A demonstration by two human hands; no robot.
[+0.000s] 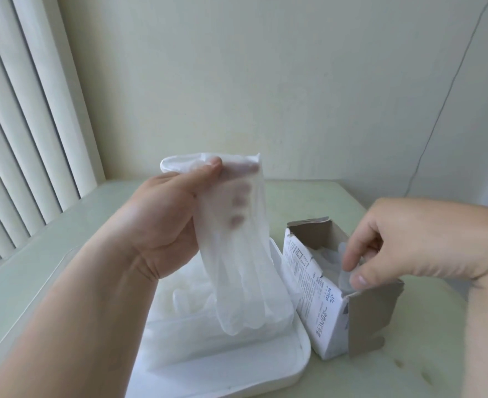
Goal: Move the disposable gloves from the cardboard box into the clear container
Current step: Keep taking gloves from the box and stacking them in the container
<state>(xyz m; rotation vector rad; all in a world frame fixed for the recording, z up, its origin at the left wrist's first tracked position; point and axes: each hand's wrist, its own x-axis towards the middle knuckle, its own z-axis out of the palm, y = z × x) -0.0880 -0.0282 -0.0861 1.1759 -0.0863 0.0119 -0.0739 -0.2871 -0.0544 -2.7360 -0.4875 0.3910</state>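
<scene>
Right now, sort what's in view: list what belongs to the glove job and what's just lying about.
Job: left hand, held glove, right hand, cardboard box, boxed gloves, clear container.
Lying about: white tray, window blinds.

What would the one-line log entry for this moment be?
left hand: holds hanging glove over clear container | right hand: pinches boxed glove in cardboard box
</scene>
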